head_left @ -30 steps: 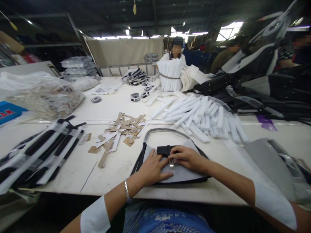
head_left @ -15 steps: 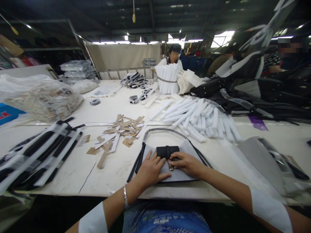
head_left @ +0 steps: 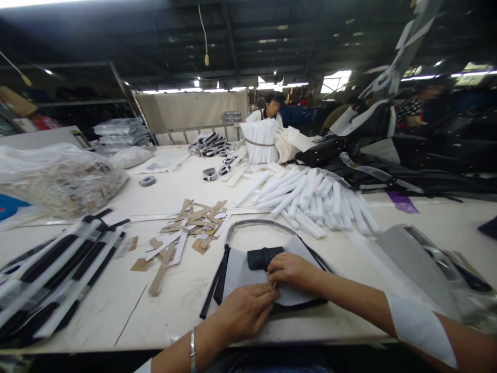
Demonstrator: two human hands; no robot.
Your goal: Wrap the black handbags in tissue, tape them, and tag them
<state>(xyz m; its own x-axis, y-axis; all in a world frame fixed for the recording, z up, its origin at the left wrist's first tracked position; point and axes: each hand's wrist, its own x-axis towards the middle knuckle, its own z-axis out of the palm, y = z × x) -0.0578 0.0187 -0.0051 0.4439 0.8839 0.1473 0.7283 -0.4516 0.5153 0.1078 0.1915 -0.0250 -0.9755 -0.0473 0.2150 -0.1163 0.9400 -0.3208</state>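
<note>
A grey and black bag (head_left: 243,267) with a curved strap lies flat at the table's near edge. A black tab (head_left: 259,257) sits at its top middle. My left hand (head_left: 244,312) rests on the bag's near part, fingers curled toward my right hand. My right hand (head_left: 292,270) lies just below the black tab, fingers bent and pinched over a small spot on the bag. What the fingertips hold is hidden.
Brown and white card strips (head_left: 186,228) lie left of the bag. White rolled tubes (head_left: 318,199) are piled behind it. Wrapped black straps (head_left: 58,269) lie at the left, a plastic-wrapped grey bag (head_left: 423,259) at the right. A person sits at the far end.
My left hand has slid back toward me along the bag and its fingers have curled in. The small metal piece seen under my right hand earlier is now covered. The camera has tilted up.
</note>
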